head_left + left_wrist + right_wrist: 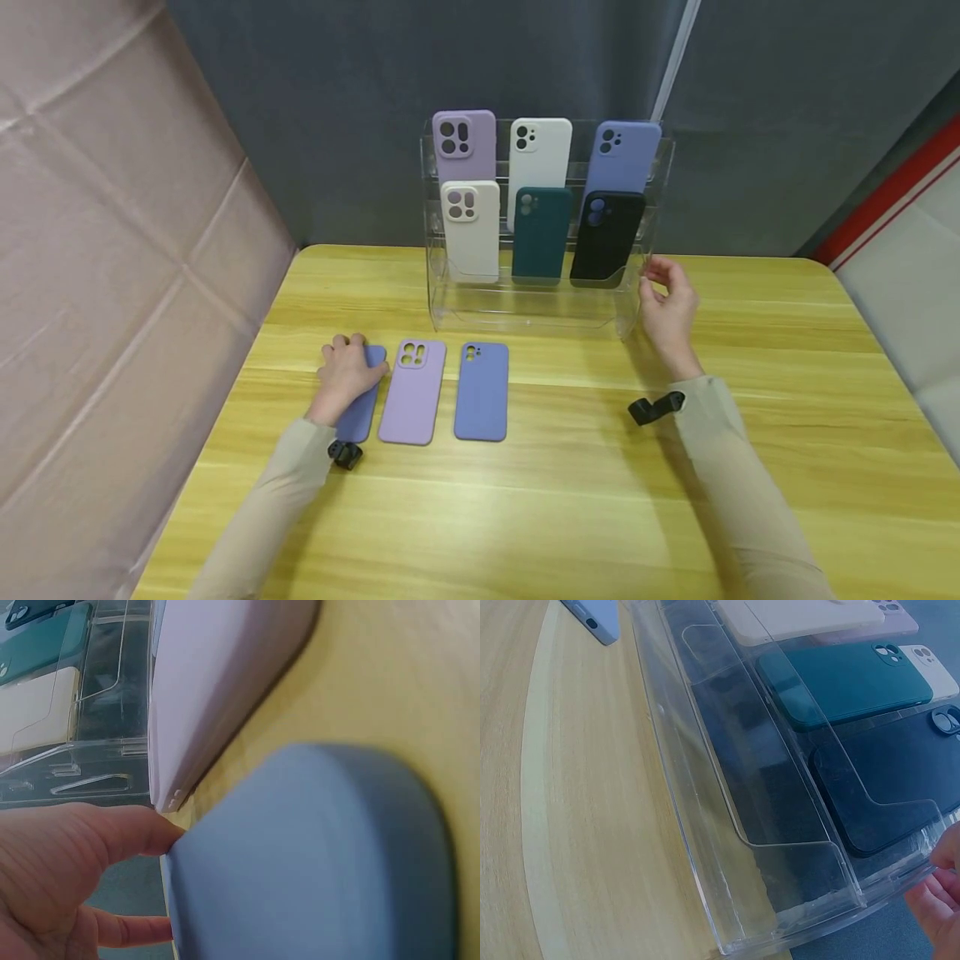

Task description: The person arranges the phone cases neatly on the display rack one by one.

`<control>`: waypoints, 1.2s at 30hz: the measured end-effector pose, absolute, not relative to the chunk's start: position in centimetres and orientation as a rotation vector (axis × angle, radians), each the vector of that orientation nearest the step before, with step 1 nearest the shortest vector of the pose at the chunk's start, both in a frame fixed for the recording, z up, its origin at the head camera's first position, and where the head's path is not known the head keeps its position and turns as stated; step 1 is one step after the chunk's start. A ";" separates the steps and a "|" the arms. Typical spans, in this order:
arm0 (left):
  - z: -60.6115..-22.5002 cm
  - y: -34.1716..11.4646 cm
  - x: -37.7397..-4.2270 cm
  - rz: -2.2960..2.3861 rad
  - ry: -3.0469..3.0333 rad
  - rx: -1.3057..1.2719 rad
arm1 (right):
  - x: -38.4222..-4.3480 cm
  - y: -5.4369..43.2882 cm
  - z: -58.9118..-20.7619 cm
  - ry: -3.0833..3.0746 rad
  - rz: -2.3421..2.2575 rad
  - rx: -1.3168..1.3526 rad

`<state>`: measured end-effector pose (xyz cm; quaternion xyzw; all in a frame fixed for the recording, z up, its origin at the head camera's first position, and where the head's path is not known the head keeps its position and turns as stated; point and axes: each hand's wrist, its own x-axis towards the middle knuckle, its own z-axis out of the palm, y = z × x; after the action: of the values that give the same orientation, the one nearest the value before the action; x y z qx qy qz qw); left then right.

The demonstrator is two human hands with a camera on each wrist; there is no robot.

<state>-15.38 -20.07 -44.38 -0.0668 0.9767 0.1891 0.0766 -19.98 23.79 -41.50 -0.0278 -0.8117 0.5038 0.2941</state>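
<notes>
On the left of the table my left hand (347, 377) grips a blue phone case (363, 417) by its upper part, thumb along the right edge. In the left wrist view, the thumb and a finger meet the far end of that blue case (300, 855). My right hand (670, 304) holds the right side panel of a clear acrylic display stand (525, 318), fingertips at its edge. A lilac case (412, 404) and another blue case (482, 396) lie flat to the right of my left hand, camera cutouts at the far end.
Standing in the rack's upper row are a lilac case (480, 158), a white case (551, 162) and a periwinkle case (630, 162). Below them stand a cream case (472, 242), a dark green case (542, 237) and a black case (607, 242). A grey curtain (360, 125) hangs behind.
</notes>
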 end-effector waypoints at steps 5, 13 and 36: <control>-44.2 -20.2 -15.3 0.597 2.960 -0.190 | -20.0 23.8 -41.5 -2.161 1.355 -0.066; -43.4 -20.0 -16.0 0.643 3.075 -0.144 | -20.1 23.7 -41.5 -2.163 1.362 -0.065; -39.5 -15.0 -17.4 0.824 3.134 0.038 | -20.0 23.9 -41.6 -2.174 1.345 -0.078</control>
<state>-17.37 -14.96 -39.47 0.0118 0.9659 0.2539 -0.0496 -20.00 23.89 -41.59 -0.0292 -0.8142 0.5035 0.2877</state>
